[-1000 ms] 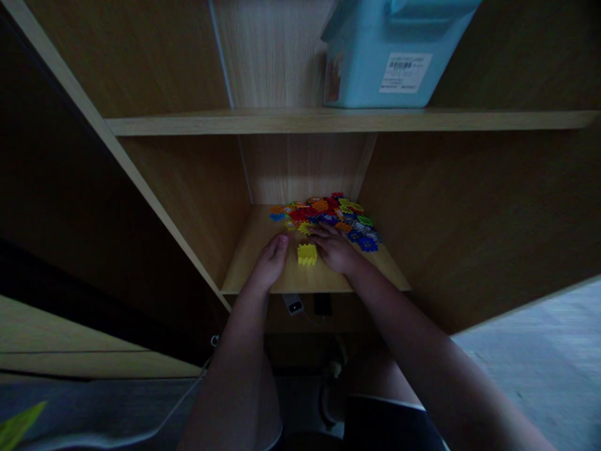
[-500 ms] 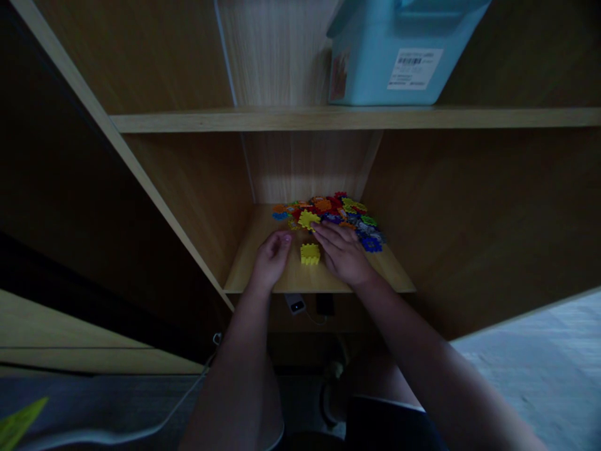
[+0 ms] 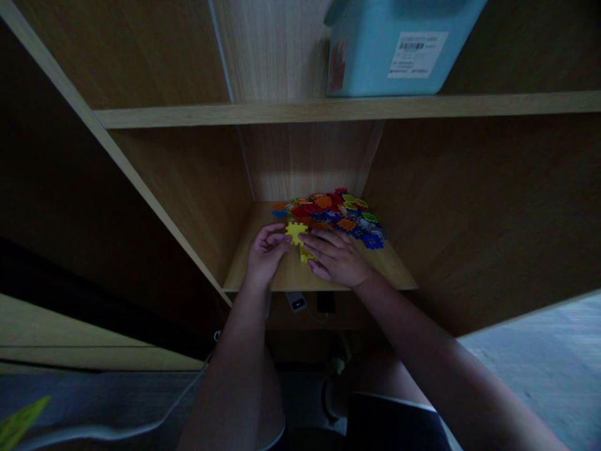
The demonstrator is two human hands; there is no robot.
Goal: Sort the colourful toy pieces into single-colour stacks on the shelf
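A flat yellow toothed piece (image 3: 296, 232) is pinched at its left edge between the thumb and fingers of my left hand (image 3: 265, 252). My right hand (image 3: 339, 258) reaches in from the other side, its fingertips against the right edge of that piece. Just below the piece, a small yellow block with toothed edges (image 3: 307, 254) stands on the shelf board, partly covered by my right hand. The right fingers and thumb close around the block, though their exact contact is hidden. Behind both hands lies a pile of colourful gear-shaped plastic pieces (image 3: 335, 210).
The wooden shelf compartment (image 3: 237, 266) has walls on both sides. Above it, a light blue bin (image 3: 375, 56) with a white label stands on the upper shelf (image 3: 225, 114). Beneath the board are a small grey device (image 3: 295, 302) and a dark flat object (image 3: 325, 302).
The flat yellow piece has come leftward and toward me, from my right hand's fingertips to my left hand, which now grips it. My right hand has shifted left over the yellow block.
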